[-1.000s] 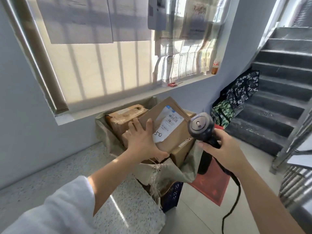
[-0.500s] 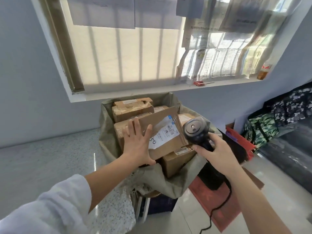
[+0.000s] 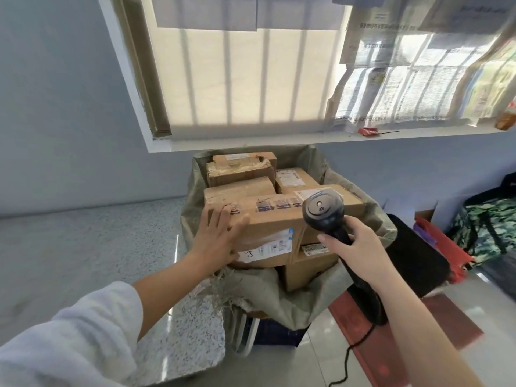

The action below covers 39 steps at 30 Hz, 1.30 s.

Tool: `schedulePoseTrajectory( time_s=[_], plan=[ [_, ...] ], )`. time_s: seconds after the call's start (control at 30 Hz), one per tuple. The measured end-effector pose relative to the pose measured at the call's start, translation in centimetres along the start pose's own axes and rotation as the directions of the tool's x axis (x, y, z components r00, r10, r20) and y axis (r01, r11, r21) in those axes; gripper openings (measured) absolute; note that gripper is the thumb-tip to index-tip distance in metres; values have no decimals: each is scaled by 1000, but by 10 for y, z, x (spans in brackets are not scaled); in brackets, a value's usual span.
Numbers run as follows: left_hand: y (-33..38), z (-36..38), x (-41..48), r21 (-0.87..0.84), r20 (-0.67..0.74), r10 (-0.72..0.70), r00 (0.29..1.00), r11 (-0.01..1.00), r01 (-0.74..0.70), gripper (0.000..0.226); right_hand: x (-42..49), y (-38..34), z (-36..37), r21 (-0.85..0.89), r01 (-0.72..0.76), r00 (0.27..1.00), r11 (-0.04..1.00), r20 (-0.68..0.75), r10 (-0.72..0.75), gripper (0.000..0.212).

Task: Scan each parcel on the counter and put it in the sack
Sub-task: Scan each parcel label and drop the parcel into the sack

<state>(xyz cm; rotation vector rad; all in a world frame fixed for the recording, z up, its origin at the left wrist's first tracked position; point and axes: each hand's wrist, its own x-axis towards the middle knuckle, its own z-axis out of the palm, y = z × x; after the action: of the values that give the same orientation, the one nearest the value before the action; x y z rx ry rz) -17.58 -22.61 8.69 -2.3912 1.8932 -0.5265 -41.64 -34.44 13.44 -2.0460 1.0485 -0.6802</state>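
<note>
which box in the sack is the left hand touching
The front box atop the pile, with a white label on its near face: the left hand lies flat on its left end. The others sit behind or below it.

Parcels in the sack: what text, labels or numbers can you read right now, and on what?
Nothing reads clearly.
Top parcel, white label: handwritten mark and print, blurred.
Its tape: blue print, blurred.
Lower box sticker: too small.
Window papers: too small.
Barcode scanner: no legible text.
</note>
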Motion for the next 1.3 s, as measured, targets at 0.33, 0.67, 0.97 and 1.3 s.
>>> schedulePoseTrajectory(
  time_s=[0.33,0.67,0.97,1.3],
  plan=[
    [-12,-1,19,-284,236,48,971,959,21,93,2,3,6,-3,-8,998,1000,58,8,46],
    [-29,1,27,-392,332,18,943,912,121,94,3,-1,8,-20,-3,998,1000,67,5,50],
    [-15,-1,41,-336,416,18,909,932,136,94,2,-7,17,-18,-10,996,1000,91,12,46],
    [-11,-9,22,-391,401,42,915,911,130,98,-11,-5,8,-2,26,995,1000,99,-26,42]
  ],
)
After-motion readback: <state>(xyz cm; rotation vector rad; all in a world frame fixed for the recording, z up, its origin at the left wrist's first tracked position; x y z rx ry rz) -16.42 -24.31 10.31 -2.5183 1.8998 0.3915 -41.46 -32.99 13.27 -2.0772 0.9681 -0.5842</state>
